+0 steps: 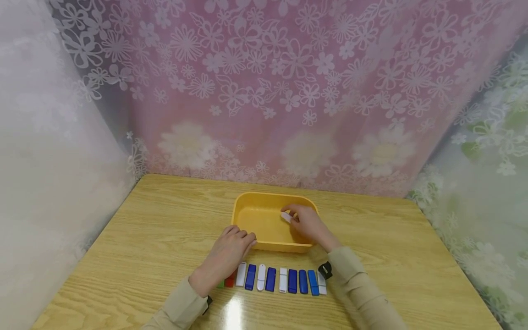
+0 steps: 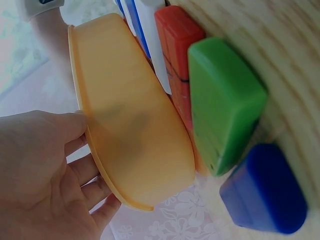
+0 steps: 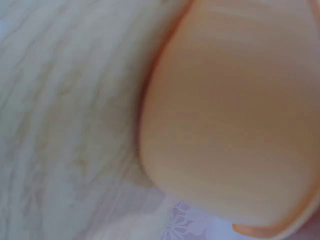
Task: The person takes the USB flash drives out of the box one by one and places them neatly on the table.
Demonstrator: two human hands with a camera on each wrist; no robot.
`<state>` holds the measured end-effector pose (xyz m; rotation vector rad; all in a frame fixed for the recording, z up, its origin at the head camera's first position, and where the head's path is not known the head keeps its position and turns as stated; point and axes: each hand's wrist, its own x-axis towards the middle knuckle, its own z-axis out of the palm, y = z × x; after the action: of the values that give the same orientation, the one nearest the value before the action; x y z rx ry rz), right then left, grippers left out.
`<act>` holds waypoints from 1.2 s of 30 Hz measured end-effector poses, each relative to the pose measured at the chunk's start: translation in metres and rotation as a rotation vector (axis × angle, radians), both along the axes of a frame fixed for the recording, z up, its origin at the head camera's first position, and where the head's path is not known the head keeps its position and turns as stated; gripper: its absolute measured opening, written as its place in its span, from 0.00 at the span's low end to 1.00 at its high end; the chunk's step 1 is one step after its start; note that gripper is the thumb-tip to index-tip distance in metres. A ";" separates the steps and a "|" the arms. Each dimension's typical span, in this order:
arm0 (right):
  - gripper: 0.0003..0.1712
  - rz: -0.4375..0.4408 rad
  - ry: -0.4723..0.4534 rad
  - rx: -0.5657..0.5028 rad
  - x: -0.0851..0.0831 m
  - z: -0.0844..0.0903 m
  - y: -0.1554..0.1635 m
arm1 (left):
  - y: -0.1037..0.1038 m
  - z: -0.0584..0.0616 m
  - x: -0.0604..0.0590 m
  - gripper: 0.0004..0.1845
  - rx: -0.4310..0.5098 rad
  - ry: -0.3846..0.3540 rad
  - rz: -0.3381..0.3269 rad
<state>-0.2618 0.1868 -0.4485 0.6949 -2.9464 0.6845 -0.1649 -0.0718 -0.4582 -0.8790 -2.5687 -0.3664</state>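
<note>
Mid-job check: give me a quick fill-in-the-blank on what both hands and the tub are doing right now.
The right hand pinches a small ____ stick over the tub.
The left hand rests on the rim of the ____ tub.
The row of sticks lies on the table ____ the tub and the person.

Missing: white; yellow; between

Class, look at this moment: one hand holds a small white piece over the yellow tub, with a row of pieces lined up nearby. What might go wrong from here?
1. The white piece, pinched only at the right hand's fingertips, might slip and miss the yellow tub.
2. The left hand merely rests against the tub's rim, so the tub may slide.
3. The right sleeve lies close to the row of pieces and may knock it askew.
</note>
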 end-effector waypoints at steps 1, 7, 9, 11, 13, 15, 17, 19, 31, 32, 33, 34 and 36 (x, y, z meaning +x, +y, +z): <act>0.18 -0.004 -0.022 -0.022 -0.001 0.001 0.002 | 0.000 0.000 0.000 0.07 0.002 0.002 -0.002; 0.17 -0.018 -0.052 -0.122 0.008 0.017 0.009 | 0.001 0.001 0.001 0.07 0.009 0.003 -0.002; 0.17 -0.032 -0.050 -0.161 0.014 0.024 0.013 | 0.001 0.002 0.001 0.08 0.010 -0.003 0.000; 0.17 -0.054 -0.048 -0.200 0.023 0.030 0.016 | 0.001 0.002 0.002 0.08 0.008 -0.008 0.003; 0.17 -0.079 -0.044 -0.233 0.032 0.036 0.021 | 0.002 0.002 0.002 0.07 0.007 -0.007 0.003; 0.18 -0.099 -0.031 -0.269 0.042 0.041 0.026 | 0.002 0.003 0.002 0.07 0.008 -0.003 0.000; 0.17 -0.125 -0.018 -0.311 0.052 0.044 0.032 | 0.002 0.003 0.002 0.07 0.007 0.004 -0.004; 0.17 -0.149 -0.008 -0.363 0.062 0.047 0.039 | 0.001 0.003 0.002 0.07 0.008 0.007 -0.009; 0.16 -0.260 -0.033 -0.365 0.116 0.033 0.083 | 0.003 0.001 0.005 0.07 0.029 0.020 0.003; 0.16 -0.267 -0.062 -0.353 0.119 0.030 0.086 | 0.003 0.002 0.005 0.07 0.028 0.024 0.003; 0.16 -0.271 -0.091 -0.340 0.122 0.027 0.088 | 0.003 0.002 0.004 0.07 0.029 0.026 0.003; 0.15 -0.272 -0.120 -0.322 0.125 0.024 0.090 | 0.003 0.002 0.004 0.07 0.027 0.025 0.004; 0.15 -0.268 -0.178 -0.286 0.130 0.018 0.093 | 0.004 0.002 0.003 0.07 0.024 0.023 0.004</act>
<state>-0.1320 0.2796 -0.4306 0.2208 -2.9217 1.1570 -0.1615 -0.0679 -0.4562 -0.8647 -2.5392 -0.3837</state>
